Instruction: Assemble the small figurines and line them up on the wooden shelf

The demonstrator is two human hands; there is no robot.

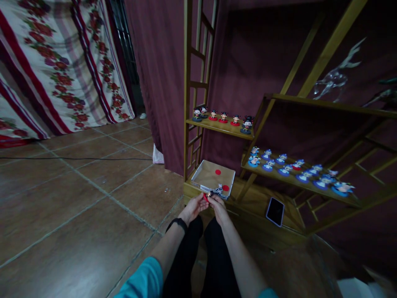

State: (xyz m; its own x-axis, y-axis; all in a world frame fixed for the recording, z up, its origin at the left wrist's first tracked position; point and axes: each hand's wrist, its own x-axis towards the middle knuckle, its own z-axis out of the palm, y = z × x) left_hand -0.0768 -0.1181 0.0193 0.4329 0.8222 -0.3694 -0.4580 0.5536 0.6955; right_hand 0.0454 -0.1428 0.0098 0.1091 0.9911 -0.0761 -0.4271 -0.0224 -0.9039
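My left hand (196, 206) pinches a small red piece (205, 198) that looks like a round base. Against it, my right hand (218, 207) grips a small figurine (210, 194) with a dark head. Both hands meet just in front of a shallow white box (201, 175). Inside that box lie a red disc (218, 172), a second red disc (226, 188) and a black-and-white figurine (219, 189) near the front corner. Whether the held figurine is joined to the red piece is hidden by my fingers.
A wooden shelf (223, 125) carries several dark-hatted figurines on red or dark bases. Lower right, another shelf (305, 179) bears several blue-and-white figurines. A tablet or phone (275, 212) lies on the bottom board. A clear deer ornament (331, 80) stands higher up. A cable (77, 158) crosses the tiled floor.
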